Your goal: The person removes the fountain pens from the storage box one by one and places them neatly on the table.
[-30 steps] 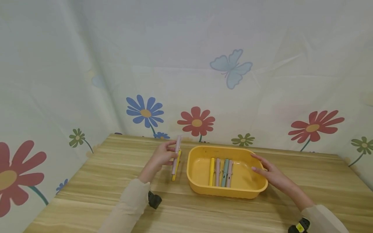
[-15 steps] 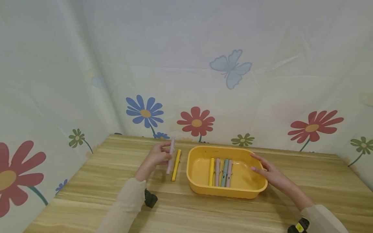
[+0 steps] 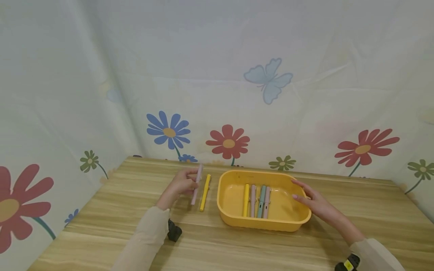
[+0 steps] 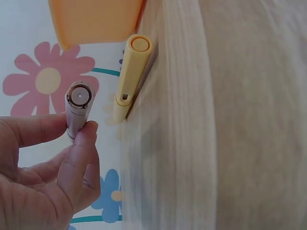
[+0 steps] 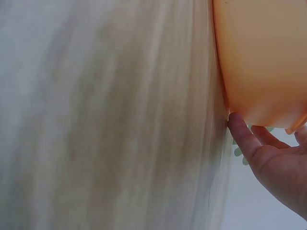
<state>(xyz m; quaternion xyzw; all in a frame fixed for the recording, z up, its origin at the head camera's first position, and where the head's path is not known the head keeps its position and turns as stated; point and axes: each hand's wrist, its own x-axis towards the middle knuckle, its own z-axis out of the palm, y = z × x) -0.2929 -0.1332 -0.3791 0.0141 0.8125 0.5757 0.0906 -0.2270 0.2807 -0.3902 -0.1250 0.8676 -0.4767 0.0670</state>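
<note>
My left hand (image 3: 183,183) pinches a lilac pen (image 3: 197,184) between thumb and fingers, close over the table. In the left wrist view the round end of this pen (image 4: 80,96) points at the camera. Just right of it a yellow pen (image 3: 205,192) lies on the table, between the hand and a yellow plastic basin (image 3: 264,224). On the basin's right end, my right hand (image 3: 315,201) holds the rim, thumb over the inside and other fingers at the outer wall. Inside lie a yellow pen (image 3: 246,200), two lilac pens (image 3: 253,201) and a teal pen (image 3: 262,201), side by side.
The wood-grain table (image 3: 217,248) ends at a hanging cloth (image 3: 203,94) printed with flowers and a butterfly, close behind the basin. A black wrist camera (image 3: 174,230) sits on the left cuff, another camera (image 3: 349,262) on the right.
My left hand has moved left with the lilac pen, away from over the yellow pen, then lowered it slightly. The right hand and the basin have stayed put.
</note>
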